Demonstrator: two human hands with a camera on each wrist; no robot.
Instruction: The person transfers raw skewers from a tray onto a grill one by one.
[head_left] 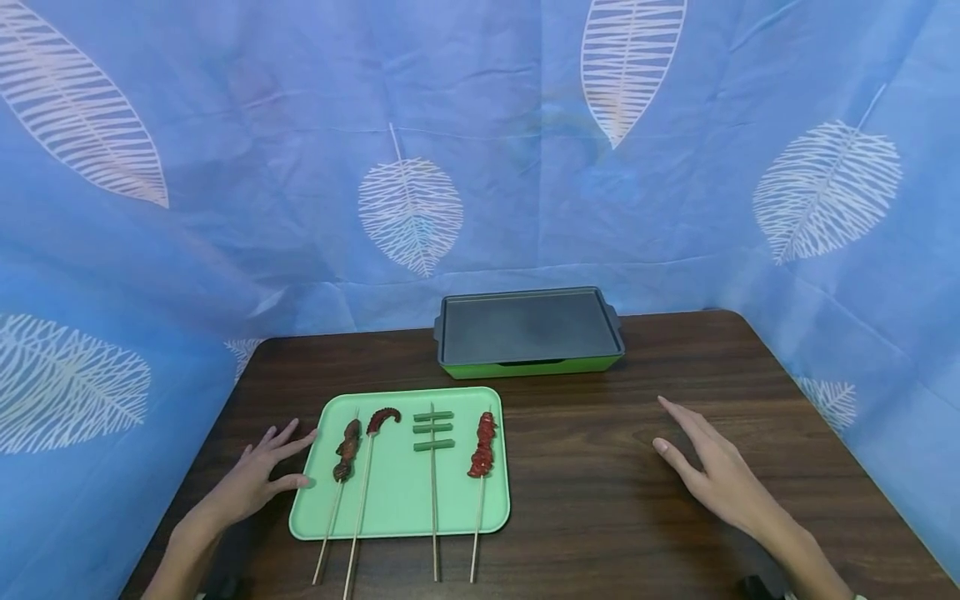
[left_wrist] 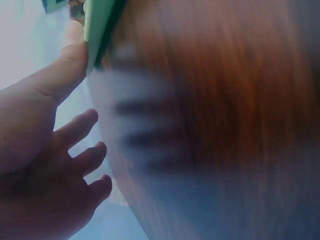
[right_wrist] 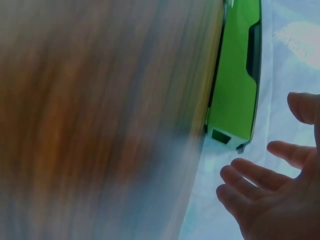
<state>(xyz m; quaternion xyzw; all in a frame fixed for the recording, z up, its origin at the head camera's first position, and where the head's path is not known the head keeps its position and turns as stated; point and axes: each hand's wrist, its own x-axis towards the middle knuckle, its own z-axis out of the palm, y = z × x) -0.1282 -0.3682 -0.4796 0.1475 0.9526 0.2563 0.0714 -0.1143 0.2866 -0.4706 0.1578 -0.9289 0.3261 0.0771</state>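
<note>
A light green tray (head_left: 397, 508) lies on the table with several skewers across it, their sticks jutting past its front edge. From left to right these are a brown meat skewer (head_left: 347, 450), a dark red curled tentacle skewer (head_left: 383, 418), a skewer of green bean pieces (head_left: 433, 429) and a red meat skewer (head_left: 483, 446). My left hand (head_left: 251, 479) is at the tray's left edge, fingers spread, holding nothing; whether it touches the rim I cannot tell. Well to the tray's right, my right hand (head_left: 716, 479) hovers with its fingers extended and nothing in it.
A green grill with a dark flat plate (head_left: 528, 325) stands at the back of the dark wooden table (head_left: 585, 467). Blue cloth (head_left: 495, 208) with white leaf prints hangs behind the table and along both sides.
</note>
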